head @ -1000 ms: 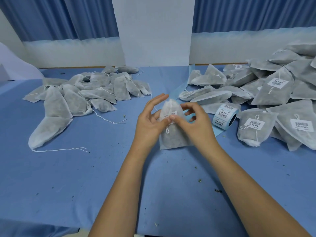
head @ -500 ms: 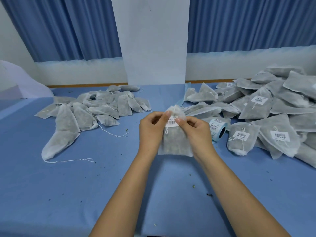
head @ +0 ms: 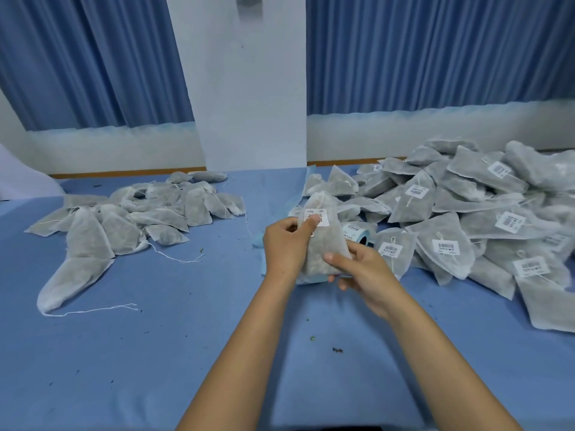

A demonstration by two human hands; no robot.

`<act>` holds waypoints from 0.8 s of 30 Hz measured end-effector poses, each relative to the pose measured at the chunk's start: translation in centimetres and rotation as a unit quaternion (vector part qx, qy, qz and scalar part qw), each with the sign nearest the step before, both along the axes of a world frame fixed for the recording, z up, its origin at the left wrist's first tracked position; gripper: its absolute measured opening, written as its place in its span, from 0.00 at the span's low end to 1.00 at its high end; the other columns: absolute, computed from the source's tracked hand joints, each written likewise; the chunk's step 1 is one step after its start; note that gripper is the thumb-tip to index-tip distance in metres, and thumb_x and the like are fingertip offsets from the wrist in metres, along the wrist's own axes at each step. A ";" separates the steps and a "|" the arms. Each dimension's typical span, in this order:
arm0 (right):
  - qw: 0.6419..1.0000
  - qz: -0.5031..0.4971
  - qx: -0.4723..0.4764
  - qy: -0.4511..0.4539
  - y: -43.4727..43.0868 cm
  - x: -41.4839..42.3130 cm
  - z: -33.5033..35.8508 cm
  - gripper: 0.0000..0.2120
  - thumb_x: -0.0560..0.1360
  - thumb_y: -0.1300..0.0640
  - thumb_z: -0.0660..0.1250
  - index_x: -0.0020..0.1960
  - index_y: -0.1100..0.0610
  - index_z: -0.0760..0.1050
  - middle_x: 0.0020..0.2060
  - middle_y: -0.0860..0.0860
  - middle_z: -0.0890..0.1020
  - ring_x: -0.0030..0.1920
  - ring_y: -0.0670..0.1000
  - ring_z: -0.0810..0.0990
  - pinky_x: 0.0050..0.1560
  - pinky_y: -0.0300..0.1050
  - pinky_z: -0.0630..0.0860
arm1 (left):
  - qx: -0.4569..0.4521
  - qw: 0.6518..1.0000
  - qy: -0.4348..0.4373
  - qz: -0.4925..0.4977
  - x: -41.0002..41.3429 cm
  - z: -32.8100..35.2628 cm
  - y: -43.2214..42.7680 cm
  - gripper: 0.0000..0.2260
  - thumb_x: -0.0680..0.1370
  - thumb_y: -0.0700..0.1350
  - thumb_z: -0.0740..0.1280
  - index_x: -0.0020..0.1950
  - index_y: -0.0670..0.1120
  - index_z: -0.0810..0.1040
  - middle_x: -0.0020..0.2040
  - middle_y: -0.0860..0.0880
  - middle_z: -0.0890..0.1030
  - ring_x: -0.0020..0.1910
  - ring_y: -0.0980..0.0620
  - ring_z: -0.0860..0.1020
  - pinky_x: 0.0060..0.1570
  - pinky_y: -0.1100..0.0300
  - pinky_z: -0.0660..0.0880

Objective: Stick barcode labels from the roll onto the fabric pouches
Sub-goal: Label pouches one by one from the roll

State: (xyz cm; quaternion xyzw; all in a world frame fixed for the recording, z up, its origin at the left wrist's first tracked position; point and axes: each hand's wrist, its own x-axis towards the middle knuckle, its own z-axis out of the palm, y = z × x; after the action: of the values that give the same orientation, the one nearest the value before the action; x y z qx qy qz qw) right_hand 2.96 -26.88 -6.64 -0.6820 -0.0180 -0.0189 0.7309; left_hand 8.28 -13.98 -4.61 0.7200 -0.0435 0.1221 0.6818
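Note:
A grey fabric pouch (head: 323,244) is held upright above the blue table (head: 155,353) between both my hands. My left hand (head: 284,247) grips its left side, the thumb pressing on the white barcode label (head: 317,216) near the pouch's top. My right hand (head: 362,269) holds the pouch's lower right part, thumb in front and fingers behind. Just behind the pouch lies the label roll (head: 357,233) on its side, partly hidden by my right hand.
A heap of unlabelled pouches (head: 130,219) lies at the left with loose white strings. A larger heap of labelled pouches (head: 466,219) fills the right side. A white pillar (head: 249,88) and blue curtains stand behind the table. Small dark crumbs dot the cloth.
My right hand has slid from the pouch's top down to its lower right part. My left thumb now presses on the label. The view has tilted up a little.

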 end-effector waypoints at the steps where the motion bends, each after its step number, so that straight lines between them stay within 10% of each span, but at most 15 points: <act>1: 1.000 -0.020 0.022 0.002 -0.2 0.4 0.2 0.05 0.75 0.64 0.68 0.50 0.64 0.78 0.34 0.54 0.81 0.29 0.47 0.77 0.27 0.35 0.71 | -0.003 1.000 0.003 -0.013 0.2 0.4 -0.6 0.17 0.76 0.47 0.71 0.31 0.41 0.72 0.26 0.53 0.70 0.27 0.57 0.67 0.28 0.67 0.65; 4: 0.977 -0.086 0.197 0.005 -0.9 3.7 2.5 0.05 0.76 0.65 0.67 0.49 0.67 0.78 0.38 0.55 0.83 0.35 0.46 0.82 0.38 0.33 0.78 | -0.076 0.990 0.062 -0.100 1.3 2.2 -2.4 0.16 0.81 0.53 0.63 0.60 0.43 0.78 0.53 0.48 0.83 0.43 0.55 0.81 0.48 0.60 0.79; 8: 0.922 -0.164 0.351 0.027 -2.0 8.6 5.5 0.11 0.77 0.64 0.65 0.57 0.69 0.74 0.55 0.62 0.79 0.61 0.55 0.78 0.65 0.44 0.72 | -0.015 0.989 0.111 -0.095 3.1 2.6 -3.1 0.32 0.80 0.58 0.60 0.80 0.47 0.52 0.76 0.46 0.65 0.68 0.46 0.73 0.68 0.48 0.69; 14: 0.986 -0.103 0.122 0.035 4.9 6.8 1.6 0.08 0.77 0.69 0.60 0.50 0.70 0.78 0.40 0.59 0.81 0.40 0.51 0.80 0.38 0.35 0.77 | 0.033 0.994 0.052 -0.089 3.4 -0.4 -1.0 0.11 0.82 0.48 0.61 0.44 0.48 0.80 0.44 0.49 0.82 0.45 0.54 0.80 0.49 0.62 0.75; 24: 0.997 -0.054 0.033 -0.044 15.7 7.0 -0.7 0.10 0.74 0.69 0.61 0.40 0.59 0.77 0.35 0.51 0.81 0.36 0.46 0.79 0.39 0.36 0.74 | 0.018 0.992 -0.093 0.085 2.5 -3.2 8.3 0.13 0.79 0.35 0.59 0.46 0.45 0.82 0.43 0.54 0.84 0.44 0.60 0.81 0.46 0.68 0.76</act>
State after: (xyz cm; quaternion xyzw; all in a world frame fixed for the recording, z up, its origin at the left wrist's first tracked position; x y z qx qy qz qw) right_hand 9.93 -11.17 -7.38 -0.6556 -0.0127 -0.0893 0.7497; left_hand 10.79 -5.65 -7.86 0.7189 -0.0477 0.2450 0.6487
